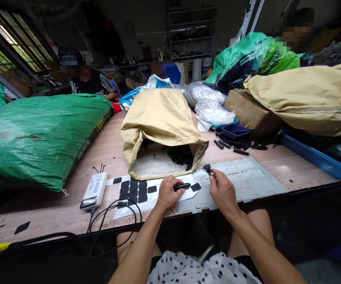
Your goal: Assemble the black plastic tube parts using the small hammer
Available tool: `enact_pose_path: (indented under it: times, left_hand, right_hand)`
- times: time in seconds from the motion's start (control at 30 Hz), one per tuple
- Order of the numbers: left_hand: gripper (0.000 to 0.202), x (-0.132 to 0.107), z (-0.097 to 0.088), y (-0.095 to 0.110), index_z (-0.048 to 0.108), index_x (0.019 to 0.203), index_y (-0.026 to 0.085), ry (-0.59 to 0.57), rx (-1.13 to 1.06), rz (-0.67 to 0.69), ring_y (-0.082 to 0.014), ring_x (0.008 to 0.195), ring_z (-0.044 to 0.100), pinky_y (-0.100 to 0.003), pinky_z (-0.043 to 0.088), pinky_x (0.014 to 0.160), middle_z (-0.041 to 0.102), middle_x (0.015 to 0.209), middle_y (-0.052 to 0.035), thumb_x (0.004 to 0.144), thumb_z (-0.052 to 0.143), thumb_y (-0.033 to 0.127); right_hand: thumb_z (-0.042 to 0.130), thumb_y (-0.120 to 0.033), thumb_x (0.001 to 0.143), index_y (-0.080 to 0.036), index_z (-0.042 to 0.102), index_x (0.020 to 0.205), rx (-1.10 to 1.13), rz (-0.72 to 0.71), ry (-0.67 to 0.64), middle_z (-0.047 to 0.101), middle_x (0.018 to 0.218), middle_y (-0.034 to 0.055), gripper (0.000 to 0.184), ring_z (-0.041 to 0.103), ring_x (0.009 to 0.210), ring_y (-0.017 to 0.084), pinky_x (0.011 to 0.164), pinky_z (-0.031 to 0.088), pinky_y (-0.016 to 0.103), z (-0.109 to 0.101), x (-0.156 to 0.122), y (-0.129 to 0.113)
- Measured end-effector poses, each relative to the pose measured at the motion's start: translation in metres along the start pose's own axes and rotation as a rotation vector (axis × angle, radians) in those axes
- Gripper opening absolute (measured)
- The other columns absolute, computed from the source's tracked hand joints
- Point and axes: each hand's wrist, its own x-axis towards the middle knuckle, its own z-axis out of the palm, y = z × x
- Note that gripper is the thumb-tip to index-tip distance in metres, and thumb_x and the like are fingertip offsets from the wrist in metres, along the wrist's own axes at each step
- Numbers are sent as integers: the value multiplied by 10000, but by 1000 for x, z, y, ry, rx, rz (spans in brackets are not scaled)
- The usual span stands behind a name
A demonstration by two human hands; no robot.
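My left hand [168,192] is closed around a short black tube-like piece [184,185], just above the edge of a white sheet [155,202]. Rows of black rounded-square stickers [133,191] lie on that sheet, and a single black square [195,187] is right of the tube. To the right, my right hand [223,192] pinches a small dark piece [207,168] between thumb and fingertips; its exact kind is unclear. Beneath that hand is a worn grey board [253,181]. In front of both hands, a tan sack [161,112] lies with its mouth toward me, black parts [180,156] inside.
A white power bank [95,189] with a black cable stands on the left. Beyond it bulges a green sack [34,138]. Loose black tubes [241,151], a purple tray [235,131] and a blue basket [315,154] are at right. Two people sit across the table.
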Motion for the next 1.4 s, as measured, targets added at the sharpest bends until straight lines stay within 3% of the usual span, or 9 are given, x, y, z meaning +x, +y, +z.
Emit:
enact_pose_path:
  times: [0.13, 0.27, 0.4, 0.6, 0.77, 0.9, 1.03, 1.17, 1.4]
  left_hand:
    - [171, 0, 3, -4, 741, 889, 226, 16, -28, -7, -208, 914, 570, -336, 447, 856, 644, 864, -7, 733, 749, 157]
    - [125, 0, 5, -7, 732, 839, 223, 16, -25, -7, -203, 886, 555, -327, 434, 819, 624, 836, -2, 736, 764, 161]
    - [114, 0, 5, -5, 723, 788, 222, 25, -20, -30, -201, 869, 545, -328, 425, 808, 610, 805, 3, 721, 776, 146]
    - [166, 0, 5, -3, 744, 849, 225, 24, -43, -28, -201, 894, 556, -332, 435, 834, 632, 839, 2, 715, 778, 133]
    - [177, 0, 6, -4, 751, 866, 226, 35, -34, -22, -204, 893, 565, -338, 446, 832, 641, 838, -1, 713, 762, 137]
    - [188, -1, 5, -3, 748, 875, 228, 26, -25, -12, -214, 927, 570, -347, 452, 858, 661, 876, -9, 710, 757, 139]
    - [250, -1, 3, 0, 731, 913, 235, 22, -11, -14, -215, 929, 573, -349, 453, 856, 674, 907, -5, 693, 745, 117]
    - [241, -1, 2, 1, 688, 893, 225, 35, -5, -27, -209, 887, 569, -344, 452, 826, 658, 875, 2, 688, 731, 105]
    - [150, -1, 4, -2, 703, 867, 225, 39, -11, -27, -217, 922, 573, -353, 450, 846, 643, 892, -8, 738, 726, 153]
  right_hand:
    - [472, -222, 964, -204, 661, 1171, 187, -154, -201, 717, 1059, 77, 281, 659, 975, 208, 880, 510, 324, 8, -22, -30]
    - [447, -197, 985, -195, 646, 1217, 190, -229, -207, 702, 1036, 74, 306, 653, 962, 197, 875, 509, 312, 12, -32, -51]
    - [452, -168, 979, -205, 659, 1197, 69, -254, -255, 693, 989, 63, 304, 646, 934, 203, 826, 502, 309, 10, -36, -55]
    - [454, -192, 990, -197, 654, 1209, 78, -224, -156, 698, 1010, 66, 297, 654, 957, 192, 857, 499, 298, 4, -32, -49]
    - [475, -179, 971, -200, 669, 1180, 70, -173, -219, 704, 1021, 55, 286, 661, 962, 192, 853, 497, 296, 5, -31, -43]
    - [503, -184, 959, -211, 665, 1198, 58, -120, -141, 705, 1066, 44, 290, 654, 1000, 186, 889, 479, 290, -3, -21, -28]
    - [536, -177, 938, -239, 686, 1180, -149, -49, -54, 699, 1046, 36, 292, 630, 966, 197, 820, 447, 296, -11, -2, 0]
    - [560, -149, 908, -242, 710, 1138, -363, -19, -47, 678, 988, 49, 290, 582, 931, 210, 764, 393, 307, -4, 16, 23]
    - [508, -167, 948, -209, 680, 1144, -550, -120, -22, 624, 952, 75, 264, 515, 879, 214, 717, 321, 321, 20, 26, 24]
